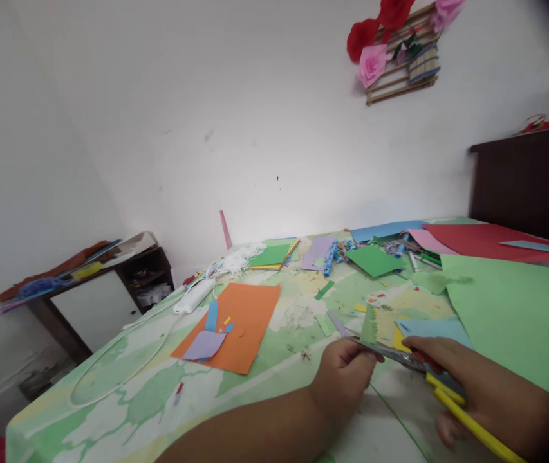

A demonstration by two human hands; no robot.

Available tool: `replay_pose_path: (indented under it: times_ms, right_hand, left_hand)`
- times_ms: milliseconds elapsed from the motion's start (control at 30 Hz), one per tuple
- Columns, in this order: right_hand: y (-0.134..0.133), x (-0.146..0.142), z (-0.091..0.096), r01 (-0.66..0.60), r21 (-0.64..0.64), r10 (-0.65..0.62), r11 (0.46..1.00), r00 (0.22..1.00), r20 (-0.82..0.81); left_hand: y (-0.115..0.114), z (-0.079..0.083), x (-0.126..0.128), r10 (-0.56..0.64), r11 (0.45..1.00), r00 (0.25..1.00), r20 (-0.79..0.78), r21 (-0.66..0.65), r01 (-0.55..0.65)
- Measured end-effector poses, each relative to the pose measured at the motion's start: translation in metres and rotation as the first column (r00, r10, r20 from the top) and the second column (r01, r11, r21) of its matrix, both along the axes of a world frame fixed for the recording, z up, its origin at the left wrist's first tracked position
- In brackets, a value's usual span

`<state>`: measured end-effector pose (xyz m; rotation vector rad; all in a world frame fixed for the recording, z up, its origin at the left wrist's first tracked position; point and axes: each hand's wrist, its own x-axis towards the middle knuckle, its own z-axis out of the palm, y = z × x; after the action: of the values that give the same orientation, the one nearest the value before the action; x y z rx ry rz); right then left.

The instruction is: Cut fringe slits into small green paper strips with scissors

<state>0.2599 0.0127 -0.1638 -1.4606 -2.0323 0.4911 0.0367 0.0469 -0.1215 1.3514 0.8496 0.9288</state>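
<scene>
My left hand (344,376) is closed in a pinch on a small light green paper piece (368,326) with a fringed right edge. In my right hand (484,379) is a pair of scissors (402,355) with metal blades and partly hidden yellow and dark handles. The blades reach left to the base of the green paper, close to my left fingertips. How far the blades are parted I cannot tell. A light blue sheet (441,331) lies just behind the scissors, with a yellow piece beside it.
An orange sheet (255,321) bearing small scraps lies to the left, near a white power strip (194,297) with a looping cable. A large light green sheet (510,308) covers the right side. Toward the back are a green sheet (375,260), a red sheet (486,239) and blue rolls (331,258).
</scene>
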Motion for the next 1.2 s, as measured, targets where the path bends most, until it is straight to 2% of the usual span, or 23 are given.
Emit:
replay_pose_path:
  times_ms: [300,467,800,1200]
  right_hand:
    - [0.0,0.006,-0.006,-0.022,0.028,0.021,0.999,0.999,0.042]
    - [-0.004,0.002,-0.002,-0.002,0.058,-0.004,0.998,0.995,0.096]
    - [-0.012,-0.013,0.012,0.038,-0.035,-0.035,0.999,0.996,0.081]
    - [-0.01,-0.021,0.024,0.054,-0.072,-0.048,0.996,0.995,0.083]
  left_hand:
    - [0.002,-0.003,0.002,0.11,0.994,0.993,-0.038,0.019,-0.109]
    - [0.003,-0.004,0.003,0.09,0.995,0.996,0.006,0.041,-0.091]
    - [0.001,-0.004,0.003,0.012,0.999,1.0,0.019,0.049,-0.013]
    - [-0.001,-0.002,0.004,0.027,1.0,0.999,0.022,0.005,-0.027]
